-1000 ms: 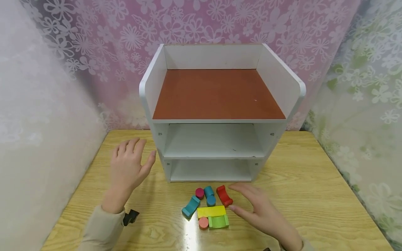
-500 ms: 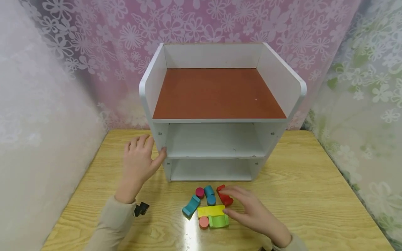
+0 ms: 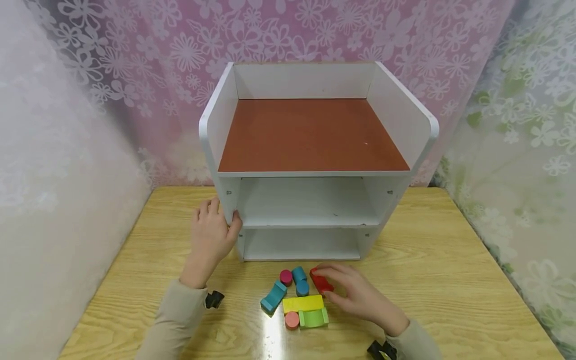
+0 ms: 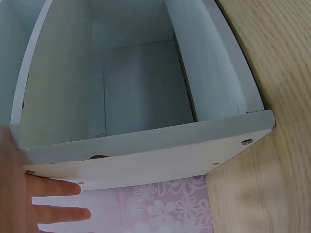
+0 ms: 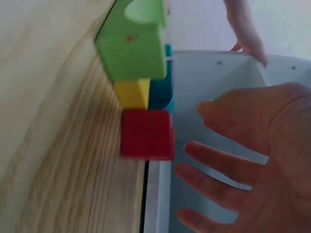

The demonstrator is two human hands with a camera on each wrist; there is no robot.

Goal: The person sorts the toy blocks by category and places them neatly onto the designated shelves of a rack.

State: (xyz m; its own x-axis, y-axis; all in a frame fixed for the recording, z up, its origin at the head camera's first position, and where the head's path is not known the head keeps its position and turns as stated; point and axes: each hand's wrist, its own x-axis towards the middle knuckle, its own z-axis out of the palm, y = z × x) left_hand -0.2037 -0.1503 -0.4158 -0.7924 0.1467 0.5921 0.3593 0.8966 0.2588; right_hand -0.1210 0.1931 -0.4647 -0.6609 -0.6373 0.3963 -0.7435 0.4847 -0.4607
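My left hand (image 3: 209,237) is at the left side panel of a small white shelf unit (image 3: 306,226), gripping its front edge with the thumb in front and the fingers along the outer side. In the left wrist view, those fingers (image 4: 60,213) show beside the panel. My right hand (image 3: 355,295) is close over a red curved toy block (image 3: 320,282), thumb and fingers spread on either side. In the right wrist view, the red block's end (image 5: 146,134) is beyond the fingertips, with nothing in the hand.
Left of the red block lie a yellow block (image 3: 303,303), a green curved block (image 3: 313,318), a teal curved block (image 3: 273,297), blue cylinders (image 3: 302,288), a crimson cylinder (image 3: 286,277) and a coral cylinder (image 3: 292,320). They lie on the wooden table (image 3: 450,280) before the shelf.
My left hand has moved right onto the shelf's side panel. My right hand has shifted left over the red block. The blocks and shelf stay where they were.
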